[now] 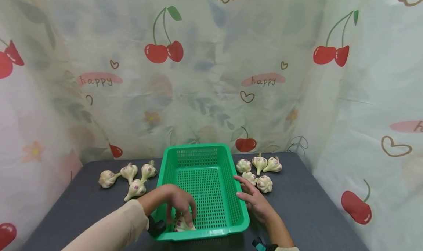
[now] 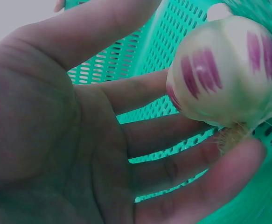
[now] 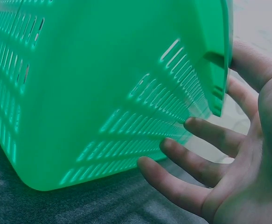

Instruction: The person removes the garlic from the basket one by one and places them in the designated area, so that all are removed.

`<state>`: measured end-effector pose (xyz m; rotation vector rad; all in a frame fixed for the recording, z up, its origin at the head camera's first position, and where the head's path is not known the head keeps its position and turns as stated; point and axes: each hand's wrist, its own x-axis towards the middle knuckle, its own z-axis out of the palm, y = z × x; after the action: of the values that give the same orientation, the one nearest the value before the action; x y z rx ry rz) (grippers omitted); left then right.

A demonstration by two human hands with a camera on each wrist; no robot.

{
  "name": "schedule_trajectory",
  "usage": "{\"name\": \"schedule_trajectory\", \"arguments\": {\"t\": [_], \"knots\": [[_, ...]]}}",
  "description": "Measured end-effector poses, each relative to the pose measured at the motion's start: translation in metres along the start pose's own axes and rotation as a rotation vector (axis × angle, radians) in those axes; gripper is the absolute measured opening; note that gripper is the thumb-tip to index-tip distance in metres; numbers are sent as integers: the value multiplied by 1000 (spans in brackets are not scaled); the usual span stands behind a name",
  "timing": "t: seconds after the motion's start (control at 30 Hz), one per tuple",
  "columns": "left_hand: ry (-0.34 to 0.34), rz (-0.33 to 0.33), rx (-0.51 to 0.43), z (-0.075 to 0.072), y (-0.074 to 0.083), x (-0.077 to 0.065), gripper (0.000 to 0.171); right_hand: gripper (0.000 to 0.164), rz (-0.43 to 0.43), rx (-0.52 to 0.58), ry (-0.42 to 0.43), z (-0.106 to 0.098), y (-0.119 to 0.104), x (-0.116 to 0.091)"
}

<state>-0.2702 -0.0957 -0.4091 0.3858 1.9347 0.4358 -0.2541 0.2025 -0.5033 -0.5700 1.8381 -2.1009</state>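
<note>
Inside the green plastic basket (image 1: 201,235), near its front left corner, my left hand (image 1: 181,199) reaches down around a garlic bulb (image 1: 181,227). In the left wrist view this bulb (image 2: 229,70) is white with purple streaks. My fingers (image 2: 149,172) extend loosely behind and below it, the little finger by its root. The thumb stands apart at the top of that view, its tip out of frame. Over the basket's right rim, the thumb and index finger of my right hand (image 1: 256,199) reach to the edge. Its other fingers (image 3: 196,163) stretch along the outer slotted wall (image 3: 126,107).
Several garlic bulbs (image 1: 136,188) lie left of the basket on the dark table (image 1: 297,207). Another group of bulbs (image 1: 264,184) lies to the right, just beyond my right hand. A cherry-printed curtain (image 1: 205,108) hangs behind and at both sides.
</note>
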Motion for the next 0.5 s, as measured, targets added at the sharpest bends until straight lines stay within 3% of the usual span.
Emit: {"name": "schedule_trajectory", "arguments": {"t": [0.33, 0.5], "knots": [[61, 23, 148, 3, 4, -2, 32, 61, 2, -2, 14, 0, 0, 0], [58, 42, 164, 3, 5, -3, 32, 61, 0, -5, 11, 0, 0, -1]]}}
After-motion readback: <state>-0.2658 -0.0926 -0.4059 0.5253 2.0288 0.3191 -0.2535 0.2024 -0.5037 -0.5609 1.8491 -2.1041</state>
